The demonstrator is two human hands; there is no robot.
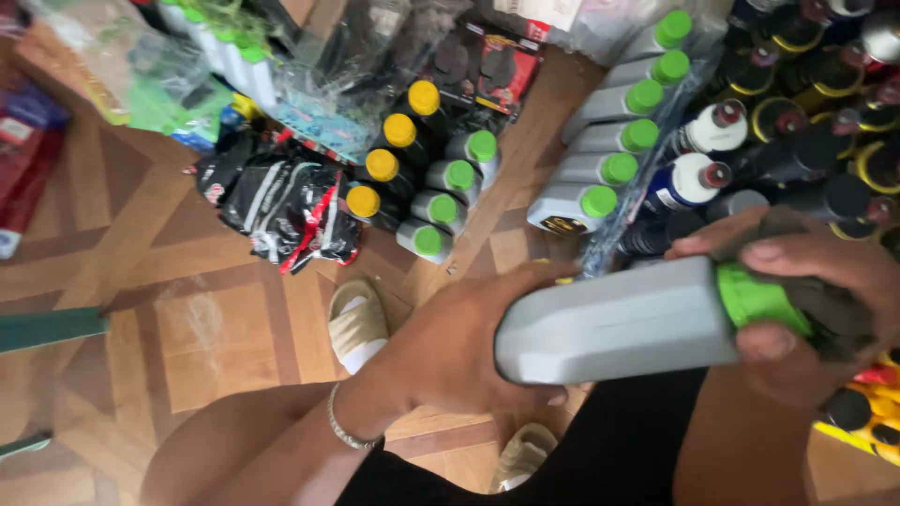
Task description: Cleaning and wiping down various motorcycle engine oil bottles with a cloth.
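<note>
I hold a grey plastic bottle (619, 323) with a green cap (757, 298) sideways in front of me. My left hand (459, 342) grips its base end; a silver bracelet sits on that wrist. My right hand (806, 300) wraps a dark grey cloth (834, 314) around the green cap and neck. The bottle hangs above my lap, off the floor.
On the wooden floor (187, 319) lie rows of grey bottles with green caps (609, 141), black bottles with yellow caps (389, 155), black bags (281, 206), and dark bottles at the right (825, 103). A beige slipper (356, 323) lies beside my knee.
</note>
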